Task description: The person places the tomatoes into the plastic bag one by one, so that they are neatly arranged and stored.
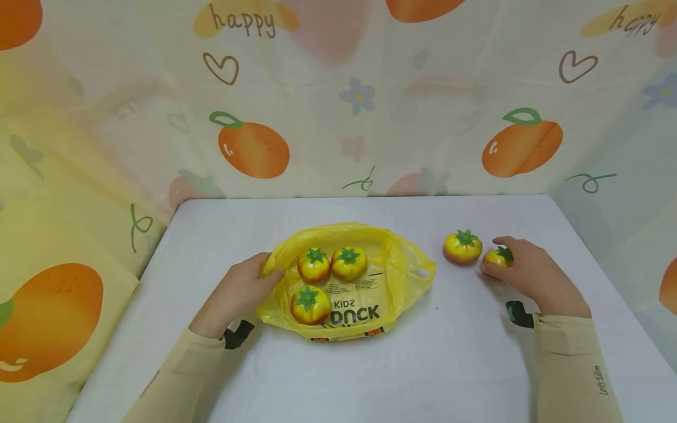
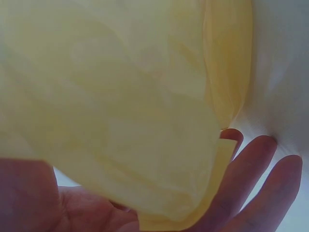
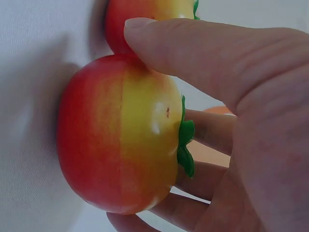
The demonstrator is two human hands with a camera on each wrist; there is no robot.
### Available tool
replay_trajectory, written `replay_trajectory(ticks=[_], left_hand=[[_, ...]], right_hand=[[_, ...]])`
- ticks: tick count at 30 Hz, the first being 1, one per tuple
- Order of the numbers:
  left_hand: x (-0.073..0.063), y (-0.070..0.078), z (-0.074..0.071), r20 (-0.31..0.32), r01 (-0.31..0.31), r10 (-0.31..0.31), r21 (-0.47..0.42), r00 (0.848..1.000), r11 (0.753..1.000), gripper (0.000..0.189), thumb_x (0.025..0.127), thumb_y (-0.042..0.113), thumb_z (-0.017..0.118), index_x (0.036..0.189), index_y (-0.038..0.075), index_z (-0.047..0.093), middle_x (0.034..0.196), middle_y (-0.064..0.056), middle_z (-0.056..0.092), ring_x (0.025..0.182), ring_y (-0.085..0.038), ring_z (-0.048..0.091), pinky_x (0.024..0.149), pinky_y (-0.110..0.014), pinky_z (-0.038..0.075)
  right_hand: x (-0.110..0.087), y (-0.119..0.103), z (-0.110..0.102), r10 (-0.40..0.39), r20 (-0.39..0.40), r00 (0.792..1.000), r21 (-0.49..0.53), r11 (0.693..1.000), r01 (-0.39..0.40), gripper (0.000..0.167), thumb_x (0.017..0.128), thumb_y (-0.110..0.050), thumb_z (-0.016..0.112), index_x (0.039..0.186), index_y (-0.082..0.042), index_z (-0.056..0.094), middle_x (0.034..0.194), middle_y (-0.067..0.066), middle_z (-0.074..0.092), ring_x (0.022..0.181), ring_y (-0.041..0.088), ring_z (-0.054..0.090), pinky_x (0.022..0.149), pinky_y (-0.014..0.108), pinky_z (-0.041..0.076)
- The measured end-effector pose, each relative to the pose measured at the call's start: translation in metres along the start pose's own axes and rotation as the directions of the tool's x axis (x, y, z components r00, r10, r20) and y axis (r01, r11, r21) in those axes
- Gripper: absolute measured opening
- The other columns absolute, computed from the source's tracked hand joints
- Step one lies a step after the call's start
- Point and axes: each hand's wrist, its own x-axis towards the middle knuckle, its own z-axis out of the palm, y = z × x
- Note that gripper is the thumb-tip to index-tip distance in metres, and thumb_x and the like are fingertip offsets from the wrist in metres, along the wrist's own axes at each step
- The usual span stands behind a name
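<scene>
A yellow plastic bag [image 1: 404,296] lies with its mouth spread on the table, "KIDS DUCK" printed on it. My left hand [image 1: 235,294] holds its left rim, thumb over the edge inside; in the left wrist view the bag's film [image 2: 111,96] hides part of the fingers. Three yellow-red toy tomatoes with green leafy tops sit within the bag, one nearest the front [image 1: 310,305]. To the right, my right hand [image 1: 536,276] grips another toy tomato [image 3: 116,140], thumb on one side and fingers on the other. Beside it rests one more toy tomato [image 1: 462,248].
A white-covered table [image 1: 423,376] carries everything. Behind it hangs a fruit-printed curtain [image 1: 317,158], which continues along the left and right sides. Dark pieces [image 1: 520,314] show at both wrists, below the beige sleeves.
</scene>
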Motion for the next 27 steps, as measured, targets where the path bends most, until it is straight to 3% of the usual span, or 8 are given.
replay_trajectory(ticks=[27], left_hand=[[0.0011, -0.0001, 0.0018, -0.006, 0.012, -0.012, 0.014, 1.0, 1.0, 0.056, 0.11, 0.04, 0.056, 0.155, 0.006, 0.054, 0.15, -0.019, 0.065, 0.123, -0.033, 0.066, 0.111, -0.058, 0.052]], right_hand=[[0.0028, 0.0042, -0.0005, -0.013, 0.001, 1.0, -0.021, 1.0, 0.013, 0.085, 0.098, -0.051, 0.075, 0.154, 0.006, 0.046, 0.148, 0.038, 0.053, 0.129, 0.055, 0.052, 0.109, 0.075, 0.044]])
